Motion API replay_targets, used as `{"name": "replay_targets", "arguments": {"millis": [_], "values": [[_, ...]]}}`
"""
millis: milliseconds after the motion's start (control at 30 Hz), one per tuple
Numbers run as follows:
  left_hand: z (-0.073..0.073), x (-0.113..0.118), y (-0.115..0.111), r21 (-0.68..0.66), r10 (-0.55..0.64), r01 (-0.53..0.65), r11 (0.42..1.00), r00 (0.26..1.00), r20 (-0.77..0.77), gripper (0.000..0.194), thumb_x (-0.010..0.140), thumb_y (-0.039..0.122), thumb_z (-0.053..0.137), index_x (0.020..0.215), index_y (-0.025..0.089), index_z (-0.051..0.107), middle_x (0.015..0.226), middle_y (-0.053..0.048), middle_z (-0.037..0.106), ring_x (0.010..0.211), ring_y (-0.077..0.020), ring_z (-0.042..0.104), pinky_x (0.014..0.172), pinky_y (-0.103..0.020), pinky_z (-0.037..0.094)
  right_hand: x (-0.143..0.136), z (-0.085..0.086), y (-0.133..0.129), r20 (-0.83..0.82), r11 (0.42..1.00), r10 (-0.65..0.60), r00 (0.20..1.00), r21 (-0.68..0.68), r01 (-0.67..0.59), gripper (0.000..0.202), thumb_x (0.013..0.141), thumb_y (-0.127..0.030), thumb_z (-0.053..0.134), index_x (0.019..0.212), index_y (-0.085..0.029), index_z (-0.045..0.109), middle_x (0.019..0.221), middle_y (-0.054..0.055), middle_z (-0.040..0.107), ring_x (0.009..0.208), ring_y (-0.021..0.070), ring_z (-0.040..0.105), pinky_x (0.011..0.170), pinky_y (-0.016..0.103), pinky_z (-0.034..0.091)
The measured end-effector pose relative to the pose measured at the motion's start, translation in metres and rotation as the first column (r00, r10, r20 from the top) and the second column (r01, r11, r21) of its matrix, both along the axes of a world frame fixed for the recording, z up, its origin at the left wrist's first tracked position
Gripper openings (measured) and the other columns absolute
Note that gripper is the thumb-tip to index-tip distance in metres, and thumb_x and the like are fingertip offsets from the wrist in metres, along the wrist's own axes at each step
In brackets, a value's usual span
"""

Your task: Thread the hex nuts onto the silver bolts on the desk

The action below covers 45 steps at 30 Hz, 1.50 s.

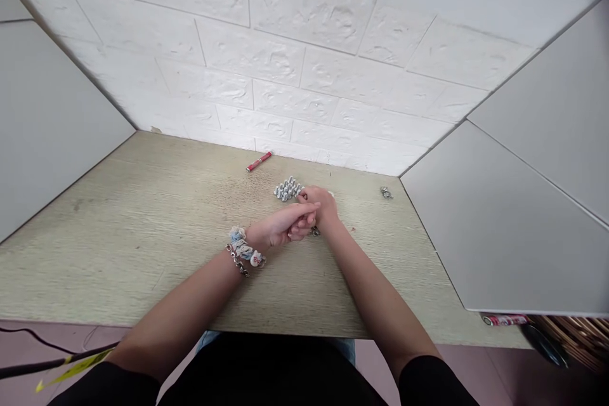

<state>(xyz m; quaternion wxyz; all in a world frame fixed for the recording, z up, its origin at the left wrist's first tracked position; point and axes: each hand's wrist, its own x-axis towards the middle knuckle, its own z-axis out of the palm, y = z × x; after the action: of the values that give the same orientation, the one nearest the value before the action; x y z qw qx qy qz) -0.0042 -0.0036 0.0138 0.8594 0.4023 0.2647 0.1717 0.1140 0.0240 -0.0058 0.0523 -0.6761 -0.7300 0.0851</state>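
Note:
A tight group of small silver metal pieces, which look like short bolts stood upright in rows, sits near the middle of the table. My right hand bends down just beside this group with its fingers closed, partly over the pieces. In front of it, my left hand is curled, its fingers pressed together near the right wrist. What either hand holds is hidden or too small to name. Some small shiny metal parts show on the table under the right wrist. The left wrist wears a cloth band and a chain bracelet.
A red pen-like stick lies near the white brick-patterned wall. A few small metal parts lie by the right panel. A left panel also borders the wooden table. Another red tube is at lower right.

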Motion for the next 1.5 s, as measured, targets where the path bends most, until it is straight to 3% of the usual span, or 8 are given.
{"name": "replay_targets", "arguments": {"millis": [300, 533, 700, 900, 1133, 1267, 1367, 1500], "values": [[0.006, -0.017, 0.013, -0.251, 0.256, -0.192, 0.949, 0.933, 0.252, 0.029, 0.078, 0.032, 0.053, 0.058, 0.015, 0.039, 0.044, 0.008, 0.027, 0.032, -0.0006, 0.022, 0.029, -0.011, 0.016, 0.061, 0.007, -0.011, -0.173, 0.900, -0.031, 0.984, 0.424, 0.103, 0.029, 0.085, -0.034, 0.039, 0.088, -0.017, 0.061, 0.094, 0.008, 0.056, 0.091, 0.0186, 0.050, 0.081, 0.029, 0.036], [0.013, -0.025, 0.022, -0.272, 0.427, -0.354, 0.895, 0.855, 0.293, 0.027, 0.078, 0.027, 0.054, 0.059, 0.015, 0.040, 0.043, 0.009, 0.028, 0.031, -0.0003, 0.023, 0.028, -0.012, 0.013, 0.155, -0.010, -0.021, -0.078, 0.759, -0.576, 0.814, 0.320, 0.568, 0.036, 0.081, -0.023, 0.040, 0.115, -0.011, 0.047, 0.123, 0.018, 0.043, 0.112, 0.0273, 0.039, 0.087, 0.040, 0.033], [0.019, -0.039, 0.032, -0.231, 0.572, -0.523, 0.820, 0.760, 0.309, 0.023, 0.079, 0.024, 0.052, 0.060, 0.016, 0.041, 0.043, 0.008, 0.030, 0.031, -0.0010, 0.026, 0.029, -0.014, 0.015, 0.157, -0.019, -0.021, 0.012, 0.785, -0.612, 0.791, 0.132, 0.606, 0.035, 0.084, -0.020, 0.035, 0.118, -0.013, 0.043, 0.112, 0.016, 0.053, 0.104, 0.0258, 0.049, 0.089, 0.047, 0.030], [0.018, -0.052, 0.044, -0.220, 0.733, -0.701, 0.678, 0.624, 0.271, 0.022, 0.078, 0.023, 0.050, 0.060, 0.016, 0.041, 0.042, 0.009, 0.031, 0.030, -0.0012, 0.028, 0.029, -0.015, 0.015, 0.155, -0.017, -0.020, 0.061, 0.796, -0.595, 0.802, 0.181, 0.577, 0.030, 0.083, -0.020, 0.037, 0.111, -0.015, 0.048, 0.106, 0.015, 0.055, 0.100, 0.0251, 0.052, 0.091, 0.050, 0.025], [0.008, -0.043, 0.046, -0.053, 0.794, -0.796, 0.602, 0.591, 0.141, 0.022, 0.075, 0.025, 0.052, 0.058, 0.016, 0.042, 0.042, 0.009, 0.031, 0.030, -0.0011, 0.026, 0.030, -0.016, 0.015, 0.156, -0.020, -0.020, 0.055, 0.832, -0.542, 0.838, 0.172, 0.527, 0.025, 0.083, -0.014, 0.033, 0.097, -0.016, 0.053, 0.097, 0.011, 0.059, 0.094, 0.0232, 0.053, 0.092, 0.051, 0.022], [0.006, -0.034, 0.038, 0.219, 0.733, -0.721, 0.657, 0.680, 0.039, 0.024, 0.075, 0.031, 0.055, 0.059, 0.015, 0.049, 0.047, 0.004, 0.042, 0.035, -0.0020, 0.034, 0.032, -0.016, 0.020, 0.156, -0.021, -0.019, -0.018, 0.841, -0.514, 0.858, 0.187, 0.508, 0.026, 0.081, -0.014, 0.033, 0.097, -0.015, 0.053, 0.098, 0.011, 0.058, 0.093, 0.0228, 0.052, 0.089, 0.048, 0.026], [0.008, -0.025, 0.027, 0.299, 0.549, -0.522, 0.799, 0.836, -0.007, 0.026, 0.077, 0.035, 0.053, 0.064, 0.013, 0.055, 0.053, 0.002, 0.047, 0.038, -0.0024, 0.037, 0.034, -0.017, 0.020, 0.148, -0.013, -0.018, -0.199, 0.826, -0.477, 0.856, 0.233, 0.514, 0.026, 0.078, -0.016, 0.035, 0.098, -0.014, 0.052, 0.098, 0.011, 0.058, 0.092, 0.0211, 0.052, 0.084, 0.039, 0.034], [0.009, -0.013, 0.013, 0.409, 0.308, -0.241, 0.880, 0.946, -0.105, 0.028, 0.077, 0.040, 0.052, 0.080, 0.014, 0.061, 0.068, -0.001, 0.055, 0.043, -0.0027, 0.040, 0.035, -0.016, 0.020, 0.110, 0.004, -0.026, -0.444, 0.841, -0.218, 0.869, 0.367, 0.398, 0.026, 0.078, -0.020, 0.038, 0.099, -0.014, 0.052, 0.091, 0.008, 0.058, 0.079, 0.0160, 0.053, 0.075, 0.029, 0.041]]}}
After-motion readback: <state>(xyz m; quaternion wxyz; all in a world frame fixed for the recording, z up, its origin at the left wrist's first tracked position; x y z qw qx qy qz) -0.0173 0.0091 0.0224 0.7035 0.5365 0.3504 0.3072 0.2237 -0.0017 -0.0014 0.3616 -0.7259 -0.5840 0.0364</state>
